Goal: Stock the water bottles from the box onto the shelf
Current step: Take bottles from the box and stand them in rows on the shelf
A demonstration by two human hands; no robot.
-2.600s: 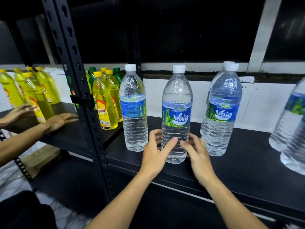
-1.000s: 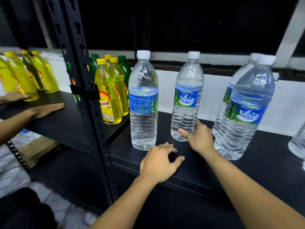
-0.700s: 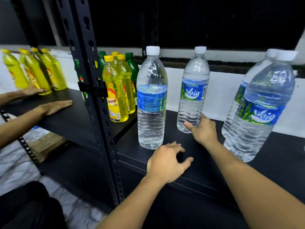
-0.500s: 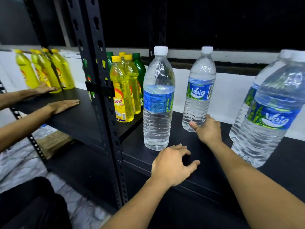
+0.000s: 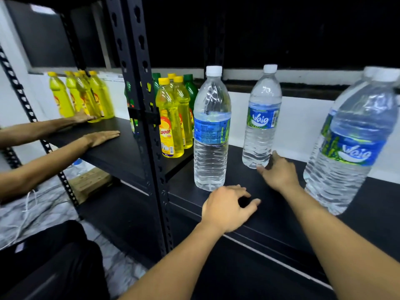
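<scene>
- Head view: the right hand (image 5: 279,172) is out at the foot of the rear Vaig water bottle (image 5: 260,118), thumb and forefinger touching its base. Light contact, and I can't tell whether it's truly pinching.
- That bottle stands upright near the back of the black shelf (image 5: 270,215), long axis vertical, just ahead-left of the right hand, which is clearly the nearer one.
- The left hand (image 5: 227,206) rests at the shelf's front edge, fingers loosely curled, nothing in it, just beside the front water bottle (image 5: 211,131).
- More Vaig bottles (image 5: 346,144) stand to the right, yellow drink bottles (image 5: 171,124) to the left.
- This bottle looks placed. The box is out of view, so fetching another means leaving the shelf.
</scene>
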